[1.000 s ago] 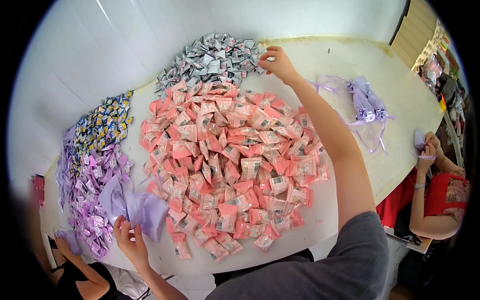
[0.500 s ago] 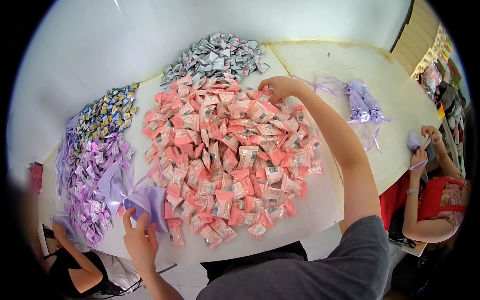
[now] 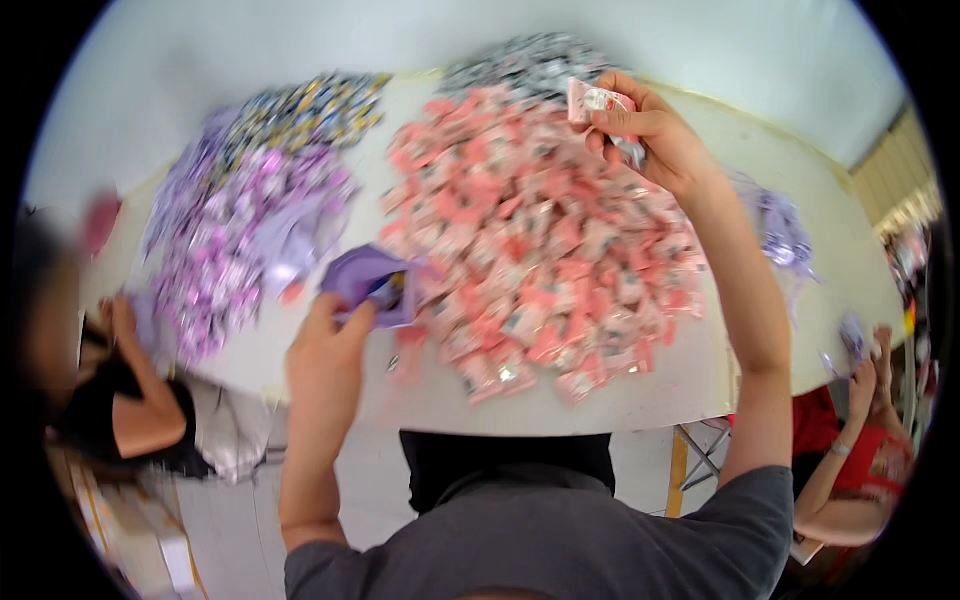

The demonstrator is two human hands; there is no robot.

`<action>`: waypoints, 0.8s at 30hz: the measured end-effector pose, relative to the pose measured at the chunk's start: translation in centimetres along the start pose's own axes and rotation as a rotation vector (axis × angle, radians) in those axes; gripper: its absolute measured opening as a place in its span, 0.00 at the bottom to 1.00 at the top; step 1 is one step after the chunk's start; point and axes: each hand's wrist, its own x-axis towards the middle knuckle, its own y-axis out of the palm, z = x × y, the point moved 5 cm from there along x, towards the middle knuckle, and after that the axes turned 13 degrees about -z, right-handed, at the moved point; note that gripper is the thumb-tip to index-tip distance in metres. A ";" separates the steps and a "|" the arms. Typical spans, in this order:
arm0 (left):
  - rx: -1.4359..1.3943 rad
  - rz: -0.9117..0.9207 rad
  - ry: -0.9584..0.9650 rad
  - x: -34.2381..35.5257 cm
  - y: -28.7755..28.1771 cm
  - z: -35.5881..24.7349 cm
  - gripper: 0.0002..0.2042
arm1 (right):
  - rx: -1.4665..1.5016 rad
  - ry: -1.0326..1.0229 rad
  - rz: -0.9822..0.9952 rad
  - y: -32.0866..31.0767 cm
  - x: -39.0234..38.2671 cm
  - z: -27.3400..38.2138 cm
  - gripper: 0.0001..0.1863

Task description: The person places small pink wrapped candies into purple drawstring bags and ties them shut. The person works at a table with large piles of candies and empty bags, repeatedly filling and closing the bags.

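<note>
My left hand (image 3: 328, 350) grips the edge of a small purple fabric pouch (image 3: 352, 272) at the near left of the pink heap. The pouch's mouth gapes, and something dark with a bit of yellow shows inside, too blurred to name. High over the far right of the heap, my right hand (image 3: 665, 140) pinches a pink-and-white candy packet (image 3: 590, 102) between thumb and fingers. A small silvery-grey packet (image 3: 630, 152) also shows in its lower fingers. Below spreads a wide heap of pink packets (image 3: 540, 240) on the white table (image 3: 400, 395).
Grey packets (image 3: 530, 62) are piled at the back, blue-yellow ones (image 3: 310, 112) at the back left, and purple ones (image 3: 215, 290) at the left. More purple pouches (image 3: 785, 230) lie at the right. One person's arm (image 3: 150, 400) is at left; another's hands (image 3: 868, 375) work at right.
My right hand has lifted from the heap's far edge with a pink packet. My left hand now holds the purple pouch with its mouth spread. The view has shifted, and everything looks blurred.
</note>
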 end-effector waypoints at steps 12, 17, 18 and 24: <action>-0.015 0.018 -0.030 -3.4 -0.6 -0.5 0.14 | -1.087 -0.088 0.742 25.4 -3.7 -6.1 0.23; -0.012 -0.066 0.060 -3.5 -0.3 -0.3 0.12 | -0.866 0.163 0.603 24.9 -3.5 -6.2 0.20; -0.016 -0.082 0.073 -3.4 -0.2 -0.5 0.11 | -0.908 0.102 0.580 24.4 -3.3 -6.3 0.18; 0.028 -0.145 0.066 -4.0 0.1 -0.1 0.08 | -0.964 -0.006 0.484 24.2 -5.0 -2.5 0.15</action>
